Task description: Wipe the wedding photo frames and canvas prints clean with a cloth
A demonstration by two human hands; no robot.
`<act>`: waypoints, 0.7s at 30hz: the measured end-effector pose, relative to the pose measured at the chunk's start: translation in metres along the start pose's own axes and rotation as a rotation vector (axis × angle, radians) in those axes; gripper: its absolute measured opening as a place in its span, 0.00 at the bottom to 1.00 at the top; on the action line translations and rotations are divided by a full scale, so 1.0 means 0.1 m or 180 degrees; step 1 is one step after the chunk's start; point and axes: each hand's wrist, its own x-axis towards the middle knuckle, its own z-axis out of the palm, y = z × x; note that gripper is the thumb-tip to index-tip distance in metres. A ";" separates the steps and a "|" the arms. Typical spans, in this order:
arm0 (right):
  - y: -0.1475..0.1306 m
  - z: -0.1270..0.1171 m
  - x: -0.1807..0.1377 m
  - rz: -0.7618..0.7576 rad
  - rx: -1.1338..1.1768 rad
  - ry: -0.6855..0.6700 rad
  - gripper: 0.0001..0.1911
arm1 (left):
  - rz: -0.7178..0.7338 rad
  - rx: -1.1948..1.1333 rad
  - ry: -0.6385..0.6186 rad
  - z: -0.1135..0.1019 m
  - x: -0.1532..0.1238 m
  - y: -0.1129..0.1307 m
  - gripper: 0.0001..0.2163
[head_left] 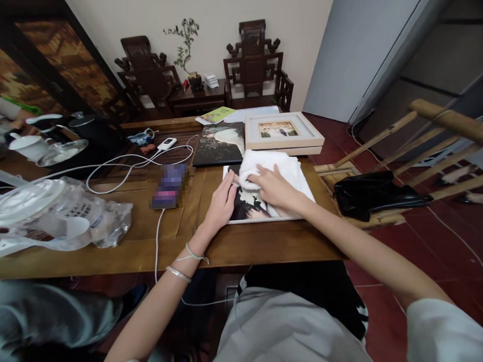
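The left hand is lying flat, fingers together, along the left edge of the photo panel. The right hand is covering the white cloth atop the panel; whether it is gripping, I cannot tell.

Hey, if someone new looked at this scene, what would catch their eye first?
Probably the bright white cloth under the right hand, partly covering a photo near the table's front edge, with the left hand on the photo's left side. Just beyond sits a pale picture frame. Further back, a potted plant stands between two dark carved chairs.
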 end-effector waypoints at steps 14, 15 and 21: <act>-0.10 -0.22 -1.13 -0.1147 0.0491 -0.0646 0.30 | 0.0168 -0.0021 -0.0002 0.04 -0.02 0.01 0.34; -0.04 -0.26 -1.18 -0.1022 0.0498 -0.0596 0.29 | 0.0079 0.0067 -0.0107 0.05 -0.02 0.01 0.33; 0.44 -0.32 -0.99 -0.0465 0.0372 -0.0136 0.27 | -0.0121 0.0372 -0.0369 0.06 -0.01 -0.02 0.26</act>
